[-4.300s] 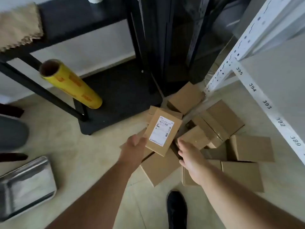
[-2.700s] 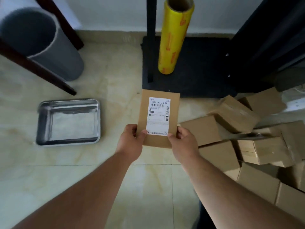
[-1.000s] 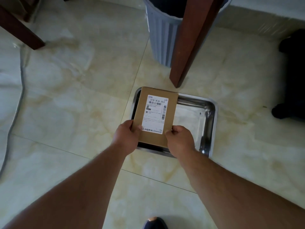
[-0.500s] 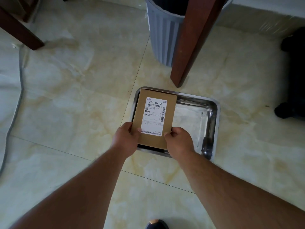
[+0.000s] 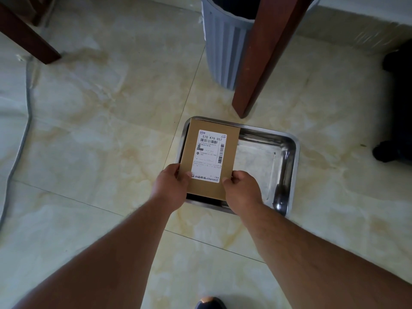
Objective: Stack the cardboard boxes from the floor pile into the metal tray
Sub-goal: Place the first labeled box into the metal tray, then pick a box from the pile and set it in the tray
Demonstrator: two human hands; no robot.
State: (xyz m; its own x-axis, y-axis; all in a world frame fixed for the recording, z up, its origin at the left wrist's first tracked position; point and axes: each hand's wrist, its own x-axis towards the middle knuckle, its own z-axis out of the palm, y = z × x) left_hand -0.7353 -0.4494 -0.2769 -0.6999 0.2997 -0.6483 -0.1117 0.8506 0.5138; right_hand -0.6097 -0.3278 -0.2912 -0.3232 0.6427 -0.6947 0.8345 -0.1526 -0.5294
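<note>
A flat cardboard box with a white shipping label on top is over the left half of the metal tray, which lies on the tiled floor. My left hand grips the box's near left corner, thumb on top. At the near right corner my right hand grips it the same way. I cannot tell whether the box touches the tray's bottom. The tray's right half is bare and shiny. The floor pile of boxes is out of view.
A brown wooden table leg stands just beyond the tray, with a grey ribbed bin behind it. Another wooden leg is at the far left, beside a grey cable. A dark object sits at the right edge.
Both hands carried the labelled box from the floor pile over to the tray. In the last second it moved slightly lower and further over the tray's left half.
</note>
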